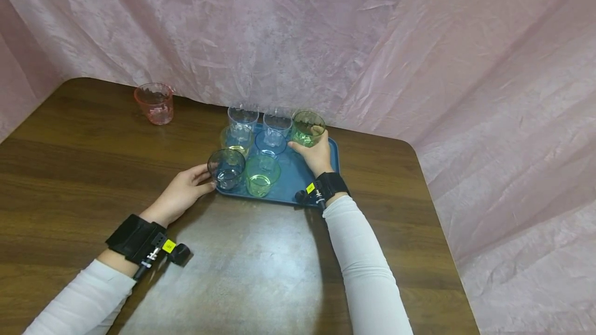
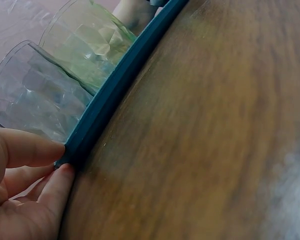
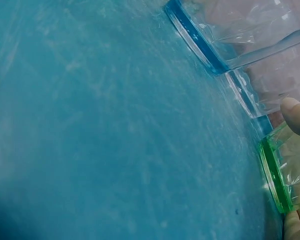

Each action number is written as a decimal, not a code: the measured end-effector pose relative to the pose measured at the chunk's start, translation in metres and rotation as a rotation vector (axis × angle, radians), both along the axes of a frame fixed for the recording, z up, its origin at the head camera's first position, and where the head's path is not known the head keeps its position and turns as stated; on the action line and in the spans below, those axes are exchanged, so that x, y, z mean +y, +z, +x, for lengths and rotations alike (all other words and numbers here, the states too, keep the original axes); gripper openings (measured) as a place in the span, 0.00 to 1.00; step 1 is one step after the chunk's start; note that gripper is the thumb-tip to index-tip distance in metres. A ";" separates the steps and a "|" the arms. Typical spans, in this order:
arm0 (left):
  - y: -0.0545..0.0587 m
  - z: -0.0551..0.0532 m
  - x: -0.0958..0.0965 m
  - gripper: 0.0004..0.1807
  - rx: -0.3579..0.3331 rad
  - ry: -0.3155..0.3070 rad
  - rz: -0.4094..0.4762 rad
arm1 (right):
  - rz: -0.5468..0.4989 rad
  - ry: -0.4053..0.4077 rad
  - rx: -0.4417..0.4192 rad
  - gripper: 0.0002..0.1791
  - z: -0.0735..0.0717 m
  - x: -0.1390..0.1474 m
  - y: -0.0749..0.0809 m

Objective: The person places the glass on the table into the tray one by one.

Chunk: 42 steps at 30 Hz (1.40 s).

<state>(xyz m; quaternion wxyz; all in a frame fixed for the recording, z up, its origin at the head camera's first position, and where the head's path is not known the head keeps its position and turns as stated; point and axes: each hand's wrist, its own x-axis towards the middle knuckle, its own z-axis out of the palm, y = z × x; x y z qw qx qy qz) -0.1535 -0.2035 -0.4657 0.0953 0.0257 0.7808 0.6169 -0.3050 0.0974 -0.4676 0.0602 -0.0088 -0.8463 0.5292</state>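
Observation:
My left hand (image 1: 179, 195) pinches the front left corner of the blue tray (image 1: 298, 174) between thumb and fingers, as the left wrist view shows. A smoky grey glass (image 1: 226, 170) stands right beside those fingers. At the tray's back right corner, my right hand (image 1: 318, 156) grips an olive-green glass (image 1: 304, 122), thumb on its near left side and fingers on the right. In the right wrist view its thick green base (image 3: 275, 175) is close over the tray surface, next to the clear and blue glasses.
A light green glass (image 1: 262, 176), a yellowish glass (image 1: 236, 141), a blue glass (image 1: 270, 143) and two clear glasses (image 1: 243, 116) share the tray. Apart from them, a pink glass (image 1: 155, 107) stands at the back left of the wooden table (image 1: 93, 169). A pink curtain (image 1: 261, 30) hangs behind.

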 end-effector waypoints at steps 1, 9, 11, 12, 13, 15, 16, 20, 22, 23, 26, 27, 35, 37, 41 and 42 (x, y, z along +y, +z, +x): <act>0.000 0.000 0.000 0.29 0.000 0.001 -0.002 | 0.010 -0.001 -0.003 0.47 0.000 0.000 0.000; 0.001 0.000 0.000 0.30 -0.008 -0.002 0.001 | 0.031 0.010 -0.007 0.47 -0.001 0.002 0.000; 0.001 0.000 0.000 0.30 -0.010 -0.001 0.004 | 0.032 0.015 -0.004 0.48 -0.002 0.003 0.000; 0.001 -0.001 0.000 0.30 -0.009 -0.002 0.005 | 0.032 0.017 -0.003 0.48 -0.002 0.004 0.000; 0.001 -0.001 0.000 0.30 -0.009 -0.002 0.006 | 0.031 0.021 -0.002 0.48 -0.002 0.004 0.000; 0.000 -0.001 0.000 0.29 -0.008 -0.003 0.007 | 0.029 0.027 0.000 0.48 -0.001 0.005 0.000; 0.000 -0.001 0.000 0.29 -0.008 -0.003 0.007 | 0.025 0.031 0.000 0.48 -0.001 0.005 0.000; -0.001 0.000 0.000 0.30 -0.008 -0.004 0.005 | 0.016 0.041 -0.009 0.49 0.001 0.005 0.000; -0.001 0.000 0.000 0.30 -0.012 -0.005 0.009 | 0.008 0.042 -0.010 0.49 0.001 0.005 0.000; -0.001 0.000 0.000 0.30 -0.013 -0.006 0.010 | 0.003 0.043 -0.009 0.49 0.001 0.005 0.000; 0.000 0.001 0.001 0.30 -0.015 -0.009 0.013 | -0.009 0.043 -0.005 0.49 0.001 0.005 0.000; 0.000 0.001 0.001 0.30 -0.013 -0.010 0.015 | -0.010 0.042 -0.007 0.49 0.001 0.005 0.000; 0.003 0.000 0.000 0.30 -0.006 -0.010 0.005 | -0.009 0.046 -0.013 0.48 0.000 0.003 0.003; 0.003 0.001 0.000 0.30 -0.006 -0.009 0.003 | -0.011 0.048 -0.014 0.47 0.000 0.003 0.003; 0.002 0.001 0.000 0.30 -0.005 -0.008 0.000 | -0.029 0.056 -0.014 0.48 -0.001 0.003 0.002; 0.002 0.001 0.000 0.30 -0.005 -0.007 -0.004 | -0.040 0.060 -0.011 0.48 -0.001 0.004 0.001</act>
